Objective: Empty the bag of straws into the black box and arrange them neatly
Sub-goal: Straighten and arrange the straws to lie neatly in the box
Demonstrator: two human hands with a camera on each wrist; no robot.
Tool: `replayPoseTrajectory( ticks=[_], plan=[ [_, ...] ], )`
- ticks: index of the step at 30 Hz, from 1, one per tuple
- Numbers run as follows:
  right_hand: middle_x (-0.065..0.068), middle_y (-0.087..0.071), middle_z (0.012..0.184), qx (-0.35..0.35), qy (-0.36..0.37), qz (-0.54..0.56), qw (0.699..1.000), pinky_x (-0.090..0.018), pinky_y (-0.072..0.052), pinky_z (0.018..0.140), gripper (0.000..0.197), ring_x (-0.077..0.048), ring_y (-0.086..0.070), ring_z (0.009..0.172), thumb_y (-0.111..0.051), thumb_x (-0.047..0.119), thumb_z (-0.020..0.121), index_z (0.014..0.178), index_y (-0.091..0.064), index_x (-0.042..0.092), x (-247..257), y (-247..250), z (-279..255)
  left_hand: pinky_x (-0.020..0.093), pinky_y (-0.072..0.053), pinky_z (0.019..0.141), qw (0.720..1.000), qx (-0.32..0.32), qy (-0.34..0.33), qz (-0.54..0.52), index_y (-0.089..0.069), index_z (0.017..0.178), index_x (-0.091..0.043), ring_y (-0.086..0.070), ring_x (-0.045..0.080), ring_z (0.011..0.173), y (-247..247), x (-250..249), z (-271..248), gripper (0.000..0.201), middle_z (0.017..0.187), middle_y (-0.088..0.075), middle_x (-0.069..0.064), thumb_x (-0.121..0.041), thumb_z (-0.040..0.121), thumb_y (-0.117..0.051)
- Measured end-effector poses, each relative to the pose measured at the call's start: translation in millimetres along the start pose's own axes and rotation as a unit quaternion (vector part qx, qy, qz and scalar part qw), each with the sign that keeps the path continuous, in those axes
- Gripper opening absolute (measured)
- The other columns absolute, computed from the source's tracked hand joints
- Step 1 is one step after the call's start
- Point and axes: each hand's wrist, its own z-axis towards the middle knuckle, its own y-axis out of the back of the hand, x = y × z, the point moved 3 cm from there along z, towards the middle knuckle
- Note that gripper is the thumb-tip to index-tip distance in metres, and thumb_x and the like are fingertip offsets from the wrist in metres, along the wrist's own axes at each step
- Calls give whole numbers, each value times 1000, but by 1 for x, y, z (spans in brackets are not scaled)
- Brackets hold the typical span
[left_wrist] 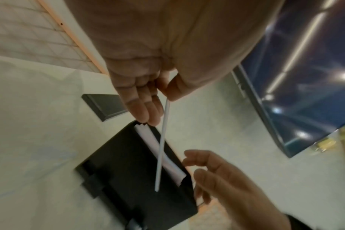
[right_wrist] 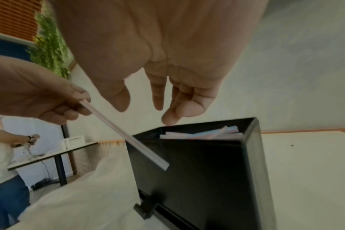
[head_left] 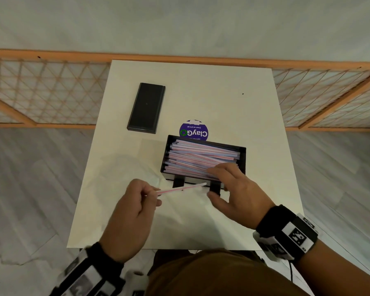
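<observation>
A black box [head_left: 242, 157] [right_wrist: 203, 168] [left_wrist: 132, 183] sits mid-table, filled with several pink, blue and white wrapped straws [head_left: 201, 159] [right_wrist: 203, 134] lying lengthwise. My left hand [head_left: 145, 197] [left_wrist: 158, 99] [right_wrist: 69, 107] pinches one end of a single straw [head_left: 179, 189] [left_wrist: 161, 147] [right_wrist: 126, 135], which points right across the box's near side. My right hand [head_left: 224, 184] [right_wrist: 148, 105] hovers with relaxed fingers over the box's near right corner, holding nothing. A clear, nearly see-through plastic bag [head_left: 124, 165] [right_wrist: 85, 194] lies flat left of the box.
A black lid [head_left: 146, 107] [left_wrist: 106, 105] lies at the far left of the white table [head_left: 244, 99]. A purple round sticker [head_left: 193, 131] shows behind the box. A wooden lattice screen [head_left: 41, 90] stands beyond the table. Another person [right_wrist: 2, 163] stands at a far table.
</observation>
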Motion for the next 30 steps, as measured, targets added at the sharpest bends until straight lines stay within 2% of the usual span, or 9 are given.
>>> replayPoseTrajectory(
  ticks=[3,7,10,14,19,22,25,27,30],
  plan=[
    [11,-53,132,-9,28,-11,1000,-18,-51,80,49,-5,-57,103,-58,50,96,139,-53,26,15,12,2,27,-60,79,997,-2,-22,-75,-56,97,-9,-75,19,89,13,-28,9,10,102,-72,-2,-12,104,-50],
    [6,-67,112,-69,32,-44,996,-26,-51,80,33,-17,-64,100,-42,38,104,123,-65,24,13,23,16,32,-62,77,988,-21,-5,-150,-58,100,-1,-75,23,82,7,-45,41,9,90,-74,12,-9,103,-54],
    [4,-69,110,-56,-17,-81,995,-34,-55,78,31,-21,-65,99,-44,36,104,124,-67,28,-3,25,29,38,-62,79,989,-52,23,-140,-60,100,-7,-74,23,80,-6,-38,72,7,89,-75,13,-14,100,-61],
    [-1,-64,119,12,-66,-102,993,-37,-54,82,32,-26,-64,104,-54,32,102,132,-63,27,-26,17,39,34,-59,80,998,-45,3,50,-57,106,-22,-67,10,85,-21,-18,105,14,98,-68,-5,-28,96,-65],
    [-7,-62,129,-18,-31,-92,995,-36,-48,98,34,-30,-59,115,-60,25,99,130,-63,13,-31,15,48,36,-57,87,970,33,-135,201,-53,115,-26,-60,9,98,-45,-15,115,22,110,-60,-10,-30,96,-63],
    [-12,-54,141,41,-41,-98,993,-39,-43,110,60,-30,-52,127,-50,49,99,142,-50,7,-34,1,55,35,-46,106,932,122,-191,283,-45,142,-19,-49,16,126,-64,-11,119,58,141,-50,-1,-44,94,-65],
    [-14,-48,147,98,-66,-114,986,-43,-40,113,98,-31,-48,133,-22,84,88,148,-38,7,-39,-22,55,41,-28,124,895,188,-189,357,-26,156,-15,-28,25,149,-79,3,127,97,162,-30,6,-64,84,-69],
    [-9,-53,137,109,-83,-103,985,-40,-46,106,95,-28,-54,122,-23,86,85,143,-43,14,-42,-26,55,42,-15,126,863,208,-179,425,-19,159,-14,-18,28,154,-87,11,136,110,166,-22,7,-67,78,-73],
    [-3,-53,120,90,-68,-62,992,-37,-49,98,72,-22,-55,105,-45,76,88,130,-51,18,-42,-20,55,45,-16,126,845,212,-179,458,-23,156,-17,-27,27,149,-94,15,146,112,160,-32,5,-69,72,-76]
  ],
)
